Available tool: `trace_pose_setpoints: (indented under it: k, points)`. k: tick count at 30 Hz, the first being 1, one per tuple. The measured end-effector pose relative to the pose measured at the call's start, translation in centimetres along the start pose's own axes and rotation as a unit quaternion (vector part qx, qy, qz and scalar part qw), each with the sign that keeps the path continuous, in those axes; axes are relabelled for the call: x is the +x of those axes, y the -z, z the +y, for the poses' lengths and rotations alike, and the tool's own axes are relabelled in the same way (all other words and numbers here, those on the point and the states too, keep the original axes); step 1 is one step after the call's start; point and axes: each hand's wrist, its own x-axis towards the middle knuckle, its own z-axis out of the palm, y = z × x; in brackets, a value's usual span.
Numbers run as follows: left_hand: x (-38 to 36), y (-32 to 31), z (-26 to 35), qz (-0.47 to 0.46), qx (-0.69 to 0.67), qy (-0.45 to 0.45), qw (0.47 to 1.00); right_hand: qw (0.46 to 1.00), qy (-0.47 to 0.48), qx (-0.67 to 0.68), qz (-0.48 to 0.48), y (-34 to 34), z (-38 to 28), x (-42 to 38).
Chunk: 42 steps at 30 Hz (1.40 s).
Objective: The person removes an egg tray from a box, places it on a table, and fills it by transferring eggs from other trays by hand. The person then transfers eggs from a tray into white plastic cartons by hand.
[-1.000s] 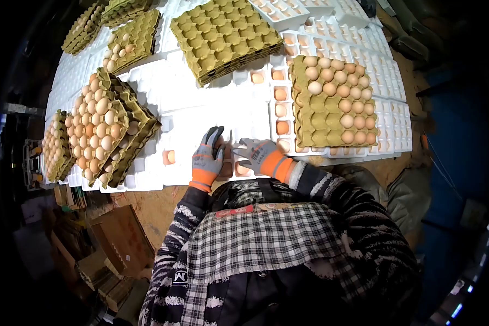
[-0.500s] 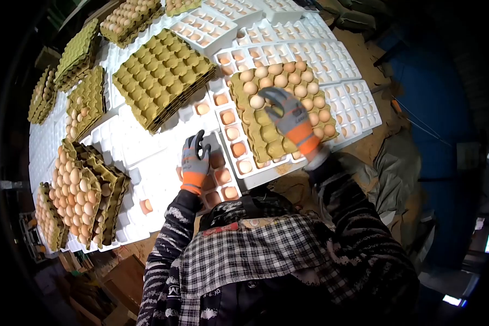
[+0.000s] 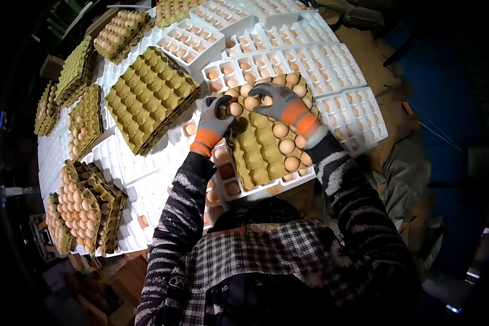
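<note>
A yellow-green pulp egg tray [image 3: 254, 146] lies on white egg trays, its far and right cells holding eggs and its near-left cells bare. My right hand [image 3: 281, 104], in a grey and orange glove, is over the far rows with fingers curled round an egg [image 3: 267, 100]. Another egg [image 3: 251, 104] sits beside those fingertips. At the pulp tray's left edge is my left hand [image 3: 214, 120], gloved alike, its fingers and thumb bent inward; what lies between them is mostly hidden. Just right of its fingertips rests an egg [image 3: 234, 109].
A stack of bare pulp trays [image 3: 152, 98] stands to the left. Filled pulp trays [image 3: 79, 209] lean at the near left. White foam trays with eggs [image 3: 350, 117] cover the right and far sides. One deeper white egg box [image 3: 193, 43] sits behind.
My left hand has moved up from the white tray to the pulp tray's left edge. My right hand stays over the eggs, fingers now curled. The whole view has shifted slightly.
</note>
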Motion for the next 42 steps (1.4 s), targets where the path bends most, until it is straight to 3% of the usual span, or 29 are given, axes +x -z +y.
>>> trace_pose_setpoints:
  k: [1,2,3,5,6,7,9,10,11,13,14,15,17,19,21,22,23,24,25,26,28,30,31,32,34,35,38,39,42]
  points:
    - [0.6,-0.5,0.4,-0.067,0.077,0.071,0.992,0.99,0.03,-0.133,-0.031,-2.7,1.5,1.2]
    - [1.2,-1.0,0.8,-0.055,0.159,0.066,0.984,0.958,-0.005,-0.265,-0.108,-4.6,1.8,2.8]
    - [1.6,-1.3,0.9,-0.044,0.24,0.063,0.968,0.964,0.002,-0.248,-0.092,-4.4,2.0,3.1]
    - [2.0,0.1,1.3,0.005,0.163,0.034,0.986,0.975,0.017,-0.213,-0.06,-2.6,1.7,3.0]
    - [2.5,0.1,-0.9,0.002,-0.011,0.149,0.989,0.995,-0.037,-0.081,-0.04,0.6,0.3,2.9]
    - [2.8,1.3,0.1,-0.005,-0.265,0.24,0.934,0.995,-0.034,0.093,0.002,1.9,1.5,3.1]
    - [3.9,1.1,-1.3,0.05,-0.179,0.104,0.977,0.931,-0.095,0.352,0.0,3.0,2.5,4.3]
    - [4.4,1.4,-0.4,0.042,0.061,-0.021,0.997,0.977,-0.077,0.199,-0.028,2.7,2.5,5.1]
    - [4.9,0.9,0.4,-0.012,0.168,0.007,0.986,0.996,-0.055,0.04,-0.053,2.0,2.3,6.2]
    - [5.3,-0.4,2.6,-0.047,0.339,0.052,0.938,0.957,-0.001,-0.275,-0.093,-0.2,1.6,8.3]
    - [5.8,-0.9,1.7,-0.027,0.327,0.056,0.943,0.905,0.001,-0.403,-0.138,-1.7,1.2,9.0]
    - [5.8,-1.3,0.6,-0.007,0.316,0.064,0.947,0.885,0.013,-0.445,-0.136,-2.7,1.5,9.4]
    - [3.6,0.1,1.6,0.07,0.155,0.044,0.984,0.844,0.045,-0.519,-0.131,-4.5,2.4,9.6]
    - [0.0,1.3,0.7,0.176,0.038,-0.033,0.983,0.912,-0.042,-0.377,-0.155,-0.8,-1.7,9.1]
    - [-6.3,3.7,1.2,0.183,0.017,-0.009,0.983,0.955,-0.024,-0.282,-0.087,-1.0,-4.3,6.7]
    - [-9.5,5.2,0.7,0.184,0.038,0.012,0.982,0.971,-0.018,-0.235,-0.051,-1.3,-5.5,5.3]
    - [-12.4,6.6,0.1,0.163,-0.057,0.138,0.975,0.977,-0.001,-0.201,-0.075,-2.6,-7.8,4.1]
    - [-15.0,8.2,-0.8,0.194,-0.003,0.146,0.97,0.969,0.011,-0.184,-0.162,-3.5,-11.1,3.7]
    - [-17.4,9.4,-3.6,0.218,0.076,0.138,0.963,0.973,0.068,-0.165,-0.144,-6.6,-12.1,2.5]
    - [-19.0,10.7,-4.2,0.223,0.071,0.198,0.952,0.961,0.076,-0.179,-0.196,-9.1,-13.8,2.1]
    - [-21.5,11.7,-8.3,0.191,0.151,0.197,0.95,0.944,0.154,-0.244,-0.161,-16.1,-14.4,1.3]
    - [-22.2,12.4,-9.6,0.162,0.232,0.159,0.946,0.914,0.113,-0.291,-0.261,-19.1,-15.5,1.7]
    - [-21.9,12.8,-9.5,0.173,0.171,0.162,0.956,0.89,0.065,-0.301,-0.336,-19.3,-16.5,2.2]
    - [-21.5,13.1,-9.5,0.18,0.109,0.164,0.964,0.926,0.087,-0.253,-0.267,-21.3,-15.4,1.2]
    - [-20.0,13.2,-8.3,0.21,-0.056,0.135,0.967,0.95,0.136,-0.179,-0.218,-21.7,-17.2,0.4]
    - [-18.8,13.5,-8.0,0.196,0.106,0.107,0.969,0.958,0.159,-0.142,-0.192,-22.0,-18.2,0.1]
    - [-16.5,12.3,-13.4,0.087,0.222,0.108,0.965,0.958,0.125,-0.163,-0.2,-24.1,-17.6,0.0]
    - [-15.8,12.6,-12.8,0.043,0.221,0.175,0.959,0.963,0.111,-0.153,-0.192,-23.8,-17.4,0.8]
    - [-14.0,13.0,-9.3,0.127,0.099,0.136,0.978,0.978,0.091,-0.18,-0.05,-22.3,-15.9,3.4]
